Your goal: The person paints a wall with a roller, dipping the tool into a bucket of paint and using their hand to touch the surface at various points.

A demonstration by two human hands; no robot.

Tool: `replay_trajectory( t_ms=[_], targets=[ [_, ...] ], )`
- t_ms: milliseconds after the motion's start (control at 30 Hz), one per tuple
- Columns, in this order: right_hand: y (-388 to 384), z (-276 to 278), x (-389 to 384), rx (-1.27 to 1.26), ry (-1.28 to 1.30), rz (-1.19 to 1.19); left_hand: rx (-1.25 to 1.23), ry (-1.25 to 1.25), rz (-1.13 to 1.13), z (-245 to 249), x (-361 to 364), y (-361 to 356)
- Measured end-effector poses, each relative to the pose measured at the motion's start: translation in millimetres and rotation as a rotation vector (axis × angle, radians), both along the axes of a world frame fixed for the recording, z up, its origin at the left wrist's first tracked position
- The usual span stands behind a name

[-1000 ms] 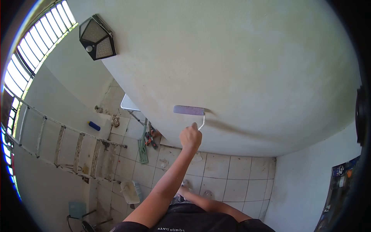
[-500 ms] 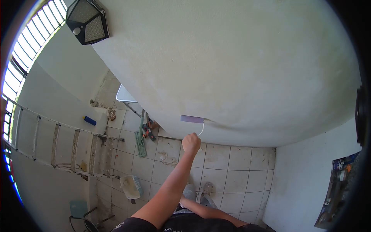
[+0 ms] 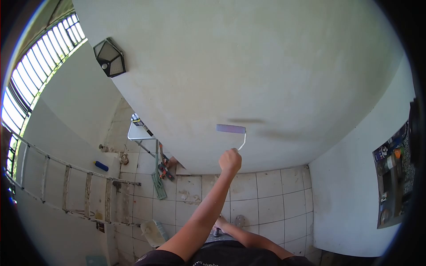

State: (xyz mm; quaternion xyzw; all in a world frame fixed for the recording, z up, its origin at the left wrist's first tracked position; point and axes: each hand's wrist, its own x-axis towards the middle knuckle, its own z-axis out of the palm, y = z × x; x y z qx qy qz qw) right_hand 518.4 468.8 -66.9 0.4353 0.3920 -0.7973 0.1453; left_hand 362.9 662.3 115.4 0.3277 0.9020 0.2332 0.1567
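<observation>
My left hand (image 3: 230, 160), closed around the handle of a paint roller (image 3: 231, 128), is stretched out toward the pale wall (image 3: 213, 80). The roller's lilac sleeve lies nearly level, and its white wire frame bends down to my fist. Dark shadows fall on the wall above and to the right of the sleeve, apart from it. Low at my waist, my right hand (image 3: 220, 223) is closed on something small and dark that I cannot make out.
A ladder (image 3: 66, 188) stands at the left, near a blue roll (image 3: 101, 166). A paint tray (image 3: 154, 232) sits on the tiled floor (image 3: 244, 190). Tools (image 3: 166, 168) lie by a white table (image 3: 138, 131). A lamp (image 3: 109, 57) hangs on the wall; a cluttered shelf (image 3: 392, 177) is at right.
The view has shifted. My left hand and the roller are farther right, and the roller's shadow is now separated from it. My right hand shows more clearly at my waist.
</observation>
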Motion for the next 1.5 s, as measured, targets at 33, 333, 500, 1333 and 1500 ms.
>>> replay_trajectory(
  t_ms=[33, 333, 500, 1333, 1500],
  targets=[
    [12, 9, 6, -0.014, -0.005, -0.002, 0.023, 0.016, 0.025, 10, 0, 4],
    [69, 5, 30, -0.049, -0.01, 0.272, 0.038, -0.021, 0.166, 3, -44, 0],
    [56, -22, 24, -0.141, -0.064, 0.184, -0.041, -0.052, 0.146, -28, -43, 23],
    [65, 77, -64, 0.193, 0.028, -0.03, 0.275, 0.435, 0.198, 122, -67, 25],
    [67, 120, -81, 0.156, 0.151, -0.024, 0.303, 0.495, 0.181, 167, -74, 25]
  ],
)
